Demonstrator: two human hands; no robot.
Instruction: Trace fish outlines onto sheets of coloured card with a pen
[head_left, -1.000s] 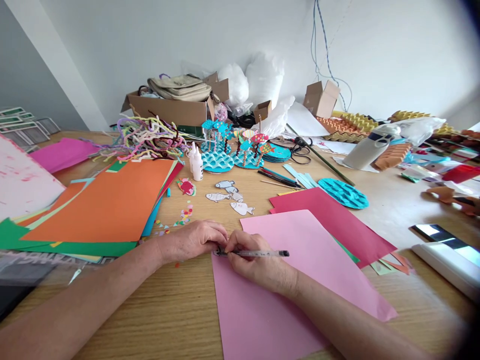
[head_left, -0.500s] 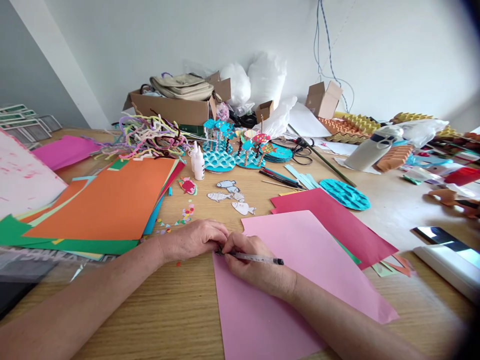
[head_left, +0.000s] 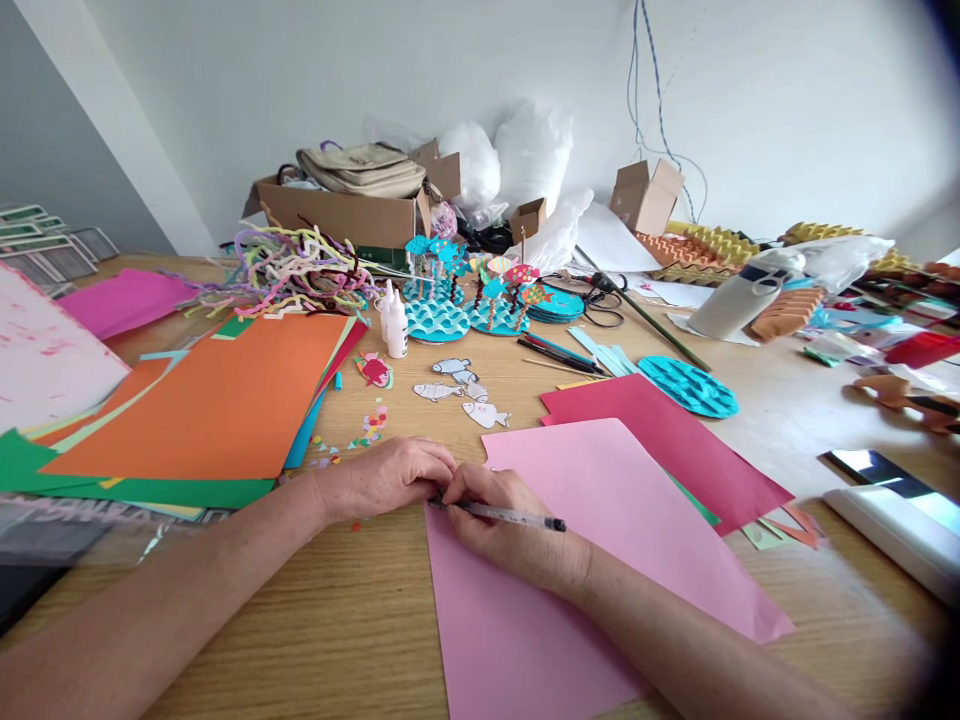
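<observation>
My right hand grips a clear-barrelled pen with a dark end cap, its tip at the left edge of a pink paper sheet. Close against it, my left hand has its fingers bent together and pressed down at the sheet's upper left edge. What lies under those fingertips is hidden. Just beyond the hands lie several white paper fish cutouts with drawn outlines. A red and green paper fish rests to their left, near scattered paper dots.
At left is a stack topped by orange paper. Glue bottles, blue wave stands with fish and a pipe-cleaner heap stand behind. Red paper, a blue disc, pens and a white bottle are rightward.
Almost nothing differs. The whole view has shifted very slightly, while both hands keep the same hold at the pink sheet's edge.
</observation>
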